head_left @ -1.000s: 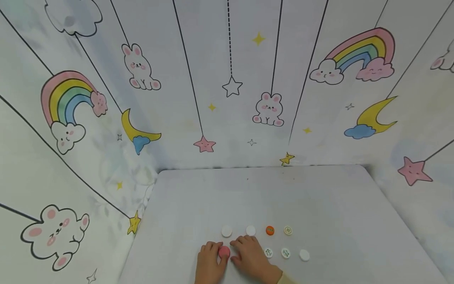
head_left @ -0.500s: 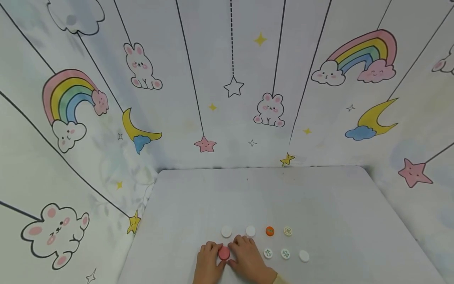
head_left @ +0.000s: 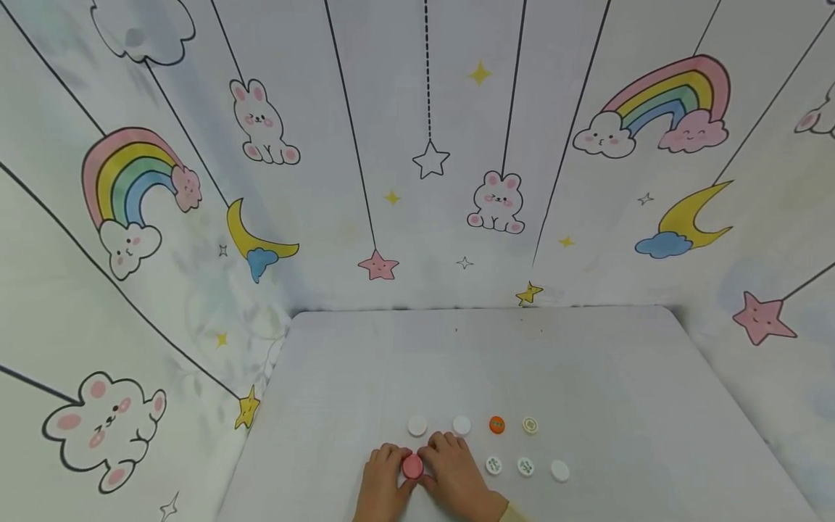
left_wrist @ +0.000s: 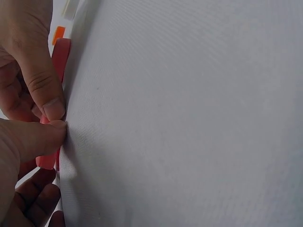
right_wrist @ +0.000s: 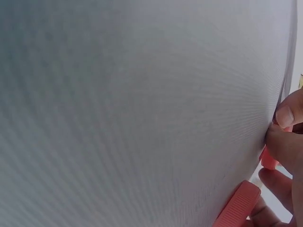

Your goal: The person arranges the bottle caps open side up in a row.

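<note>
A round red bottle cap (head_left: 413,467) lies between my two hands near the front of the white table. My left hand (head_left: 380,480) pinches it from the left with thumb and fingers, and my right hand (head_left: 454,475) grips its right side. In the left wrist view both thumb tips meet in front of the red cap (left_wrist: 46,161), covering part of it. A second red cap (right_wrist: 239,205), ridged along its side, shows close by my right palm in the right wrist view; the hand hides it from the head view.
Behind my hands stand two plain white caps (head_left: 417,425), an orange cap (head_left: 497,425) and a cream patterned cap (head_left: 530,425) in a row. Right of my right hand are two white caps with green prints (head_left: 493,466) and a plain white one (head_left: 559,471). Cartoon-printed cloth surrounds the table (head_left: 587,362).
My right hand has shifted slightly left, so its fingers and thumb have closed in on the red cap. My left hand stays at the cap's left side; the other caps have not moved.
</note>
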The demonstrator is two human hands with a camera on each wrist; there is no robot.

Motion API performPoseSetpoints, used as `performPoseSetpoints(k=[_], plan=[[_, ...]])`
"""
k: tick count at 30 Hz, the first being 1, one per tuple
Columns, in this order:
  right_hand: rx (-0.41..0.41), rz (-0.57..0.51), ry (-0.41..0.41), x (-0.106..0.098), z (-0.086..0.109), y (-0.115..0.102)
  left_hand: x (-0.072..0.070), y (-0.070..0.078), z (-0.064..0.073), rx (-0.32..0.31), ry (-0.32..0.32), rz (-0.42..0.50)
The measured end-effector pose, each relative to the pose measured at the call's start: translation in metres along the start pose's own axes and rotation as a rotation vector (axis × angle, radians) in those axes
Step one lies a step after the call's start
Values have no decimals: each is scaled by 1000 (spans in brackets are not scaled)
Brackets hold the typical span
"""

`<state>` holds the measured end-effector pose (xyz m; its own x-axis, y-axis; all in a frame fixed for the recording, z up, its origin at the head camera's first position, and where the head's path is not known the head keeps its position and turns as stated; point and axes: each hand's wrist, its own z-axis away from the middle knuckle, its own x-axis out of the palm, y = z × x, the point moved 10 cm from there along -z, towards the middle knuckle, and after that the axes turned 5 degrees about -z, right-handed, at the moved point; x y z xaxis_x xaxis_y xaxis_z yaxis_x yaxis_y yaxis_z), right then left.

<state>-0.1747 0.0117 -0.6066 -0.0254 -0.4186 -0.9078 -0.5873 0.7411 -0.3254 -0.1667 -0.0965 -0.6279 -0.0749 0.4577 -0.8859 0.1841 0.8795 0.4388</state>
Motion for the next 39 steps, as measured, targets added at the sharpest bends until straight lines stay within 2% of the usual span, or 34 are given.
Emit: performPoseSetpoints(k=[10, 17, 25, 32, 35, 39], plan=[[-53, -62, 99, -15, 2, -2, -10, 8, 2, 30, 52, 57], [-107, -92, 131, -26, 3, -8, -26, 20, 4, 97, 132, 65], [-126, -109, 162, -34, 3, -10, -34, 22, 5, 106, 138, 58], [-143, -167, 244, -41, 3, -9, -42, 26, 7, 126, 187, 70], [-143, -189, 276, -43, 4, -8, -43, 27, 7, 118, 175, 95], [-122, -219, 260, -43, 3, -7, -37, 22, 5, 61, 95, 140]])
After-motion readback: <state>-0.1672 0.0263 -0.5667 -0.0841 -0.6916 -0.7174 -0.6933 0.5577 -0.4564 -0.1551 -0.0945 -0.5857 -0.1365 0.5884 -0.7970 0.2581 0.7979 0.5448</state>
